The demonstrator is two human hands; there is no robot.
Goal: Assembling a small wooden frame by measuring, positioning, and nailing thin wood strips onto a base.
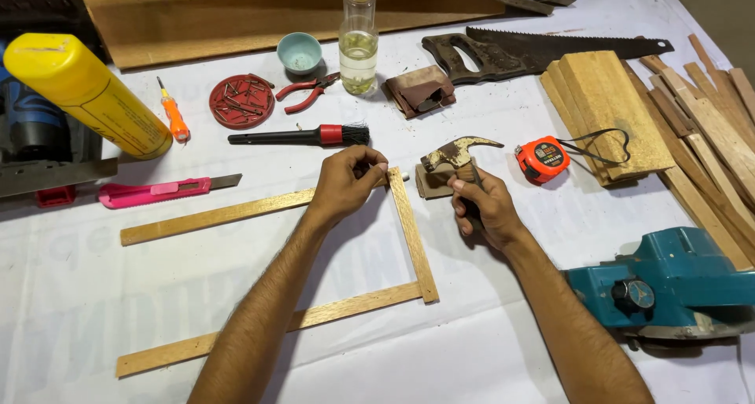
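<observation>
We record bright, even overhead light; soft forearm shadows on the white table cover (487,325); sharp focus; slight bowing at edges.

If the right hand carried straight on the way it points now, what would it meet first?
Probably the small wooden block: the right hand grips a rusty claw hammer whose head hangs just over it, beside the frame corner pinched by the left hand. Depth is uncertain.

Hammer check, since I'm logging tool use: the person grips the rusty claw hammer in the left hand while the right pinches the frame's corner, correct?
Hands are swapped. The head view shows the right hand gripping the hammer, while the left hand pinches the corner of the wooden frame.
</observation>
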